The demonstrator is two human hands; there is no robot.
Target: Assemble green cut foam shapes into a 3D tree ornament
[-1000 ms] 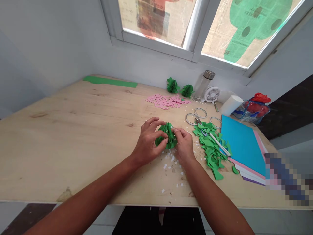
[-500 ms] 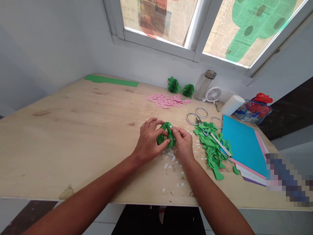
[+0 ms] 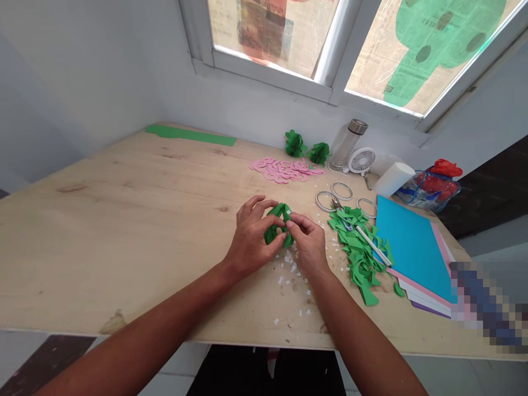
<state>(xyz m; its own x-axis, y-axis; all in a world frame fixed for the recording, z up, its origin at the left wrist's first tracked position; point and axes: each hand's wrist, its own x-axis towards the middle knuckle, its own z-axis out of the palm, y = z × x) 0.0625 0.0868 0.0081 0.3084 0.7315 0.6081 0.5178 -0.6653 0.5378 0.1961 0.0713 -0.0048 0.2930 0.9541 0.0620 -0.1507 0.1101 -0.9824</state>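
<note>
"What lies nearest?"

"Little white paper bits, scattered on the worktop from near its front edge up to the hands."

"And the hands?"

"The left hand has its grip on a green folded piece, thumb and fingers curled around its left side. The right hand pinches its right edge."

"So where's that piece?"

"Between the two hands, over the middle of the worktop."

"What's to the right?"

"Green scraps in a heap, a white pen across them, and a blue sheet on a paper stack just beside."

"Further back?"

"Tape rings, then pink cutouts. Behind those, two green pleated shapes, a fan and a bottle near the wall."
</note>
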